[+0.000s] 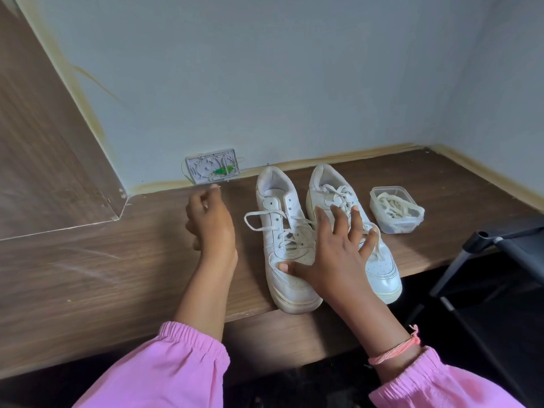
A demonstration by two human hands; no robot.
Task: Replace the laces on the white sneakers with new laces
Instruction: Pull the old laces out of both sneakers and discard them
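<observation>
Two white sneakers stand side by side on the wooden desk, toes toward me. The left sneaker has its lace loosened, with a loop lying off to its left side. The right sneaker is still laced. My right hand lies spread with straight fingers across both sneakers, thumb on the left one, fingers over the laces of the right one. My left hand hovers left of the sneakers with loosely curled fingers and holds nothing. A clear plastic container with coiled off-white laces sits right of the sneakers.
The wooden desk meets a pale wall at the back. A small grey wall plate with a green part sits at the wall's foot. A dark metal rack stands at the right, below the desk edge.
</observation>
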